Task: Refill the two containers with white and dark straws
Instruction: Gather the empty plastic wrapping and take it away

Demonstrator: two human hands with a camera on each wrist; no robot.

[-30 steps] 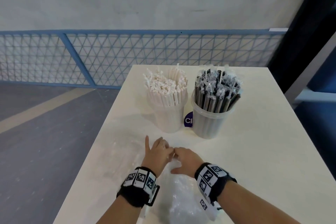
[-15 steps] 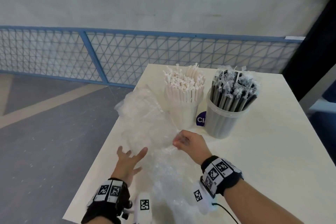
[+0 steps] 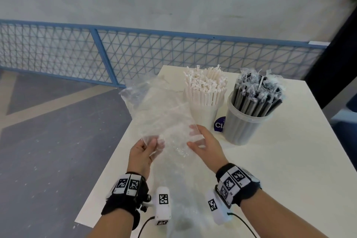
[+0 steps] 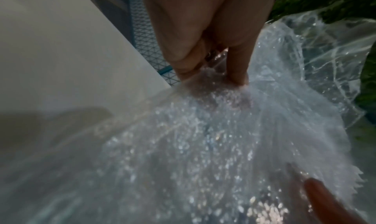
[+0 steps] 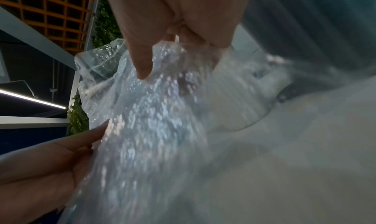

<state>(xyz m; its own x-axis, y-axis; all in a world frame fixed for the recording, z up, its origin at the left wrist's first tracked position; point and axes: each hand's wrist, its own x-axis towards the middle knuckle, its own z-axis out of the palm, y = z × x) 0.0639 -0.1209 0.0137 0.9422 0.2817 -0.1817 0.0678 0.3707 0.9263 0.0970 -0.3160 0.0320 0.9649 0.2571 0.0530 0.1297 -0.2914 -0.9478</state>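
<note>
Left hand (image 3: 144, 151) pinches the clear plastic bag (image 3: 164, 114) right over the worktop's (image 3: 289, 160) left edge, right hand (image 3: 205, 144) grips its other side. Just beside: white straws (image 3: 205, 88) container, then dark straws (image 3: 257, 98) container, bare worktop further right.

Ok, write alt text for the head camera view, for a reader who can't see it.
Two hands, left hand and right hand, hold up a crumpled clear plastic bag over a white table. Behind it stand a tub of white straws and, to its right, a tub of dark straws, both full.
</note>
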